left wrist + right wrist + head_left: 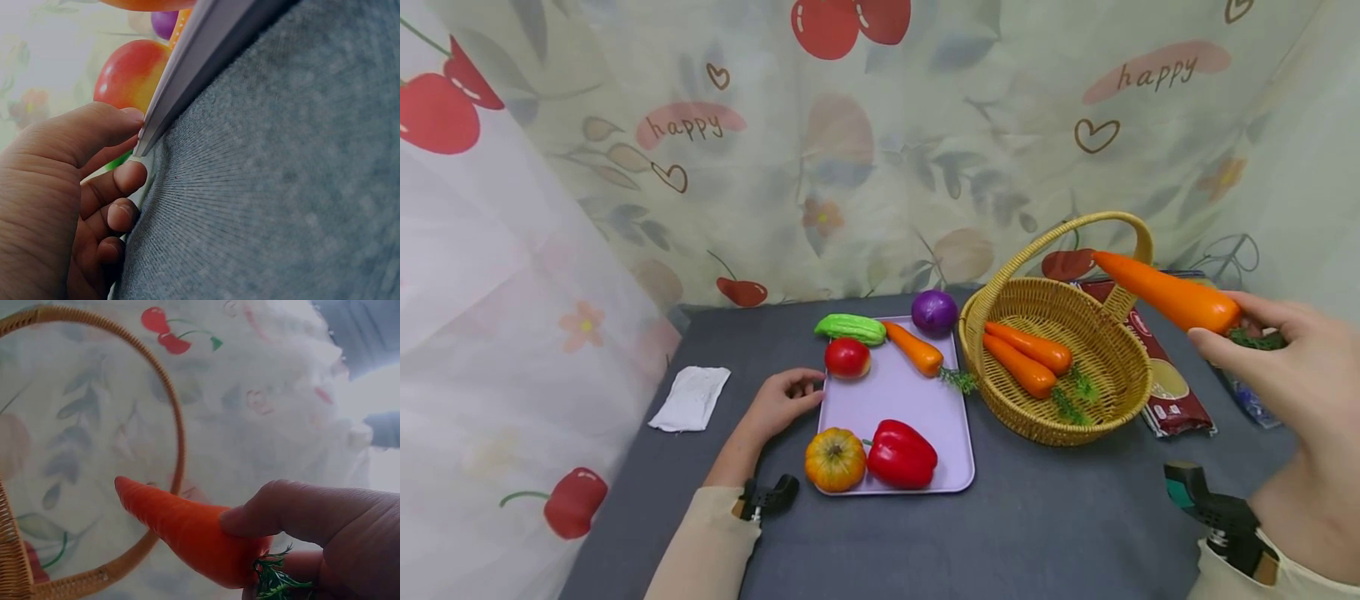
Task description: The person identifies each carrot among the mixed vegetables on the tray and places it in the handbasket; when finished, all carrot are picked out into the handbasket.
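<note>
My right hand (1307,375) holds an orange carrot (1172,292) by its thick end, high at the right of the wicker basket (1120,417). Its tip points toward the basket's handle, and green leaves (275,581) show by the fingers. Two more carrots (1026,367) lie inside the basket. At the left rim of the lilac tray (887,400), my left hand (782,404) pinches the edge, thumb tip on the rim and the other fingers curled. On the tray are a carrot (916,348), a red round fruit (847,358), a red bell pepper (901,456) and a small pumpkin (835,460).
A green bumpy gourd (851,328) and a purple onion (935,312) lie at the tray's far edge. Behind the basket's right side are red-brown packets (1176,392). A white packet (690,398) lies at the left. A printed curtain (880,167) hangs behind the grey table.
</note>
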The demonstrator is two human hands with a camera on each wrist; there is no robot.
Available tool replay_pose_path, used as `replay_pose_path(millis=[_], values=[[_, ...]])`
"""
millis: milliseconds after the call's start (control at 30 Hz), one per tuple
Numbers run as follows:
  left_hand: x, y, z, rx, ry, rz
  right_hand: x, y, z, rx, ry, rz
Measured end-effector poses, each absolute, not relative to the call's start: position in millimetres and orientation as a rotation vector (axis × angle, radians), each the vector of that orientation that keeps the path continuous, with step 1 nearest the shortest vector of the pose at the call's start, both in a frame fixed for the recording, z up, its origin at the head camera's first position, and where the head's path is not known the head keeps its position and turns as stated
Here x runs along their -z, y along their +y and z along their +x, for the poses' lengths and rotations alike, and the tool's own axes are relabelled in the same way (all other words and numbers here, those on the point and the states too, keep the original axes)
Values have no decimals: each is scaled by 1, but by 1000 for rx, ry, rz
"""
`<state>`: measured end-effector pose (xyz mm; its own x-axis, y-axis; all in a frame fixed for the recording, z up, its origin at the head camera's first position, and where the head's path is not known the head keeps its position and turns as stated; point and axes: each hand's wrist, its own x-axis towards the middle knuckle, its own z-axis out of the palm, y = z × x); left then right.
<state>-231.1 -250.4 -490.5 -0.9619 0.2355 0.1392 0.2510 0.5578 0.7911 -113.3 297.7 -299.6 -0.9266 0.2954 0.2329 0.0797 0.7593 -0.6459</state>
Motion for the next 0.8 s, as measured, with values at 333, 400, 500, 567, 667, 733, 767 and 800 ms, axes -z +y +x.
replay_pose_path(millis=[333, 400, 500, 567, 667, 733, 767, 800], values=[[487, -250, -231, 1411, -2782, -403, 324, 307, -155, -894, -2839, -249], [486, -250, -231, 1413, -2785, -399, 329, 306, -163, -911, -2866, -215], [485, -250, -231, 1418, -2786, -409, 338, 304, -175, -901, -2907, -135], [485, -251, -230, 1422, -2787, -412, 345, 302, -182, -868, -2929, -83], [487, -251, -230, 1428, -2786, -409, 356, 296, -192, -849, -2947, -35], [487, -250, -230, 1430, -2787, -403, 362, 293, -198, -836, -2957, -14], [487, -250, -230, 1431, -2787, -400, 365, 292, -200, -837, -2962, -5], [487, -250, -231, 1431, -2786, -400, 368, 291, -202, -834, -2967, 4]])
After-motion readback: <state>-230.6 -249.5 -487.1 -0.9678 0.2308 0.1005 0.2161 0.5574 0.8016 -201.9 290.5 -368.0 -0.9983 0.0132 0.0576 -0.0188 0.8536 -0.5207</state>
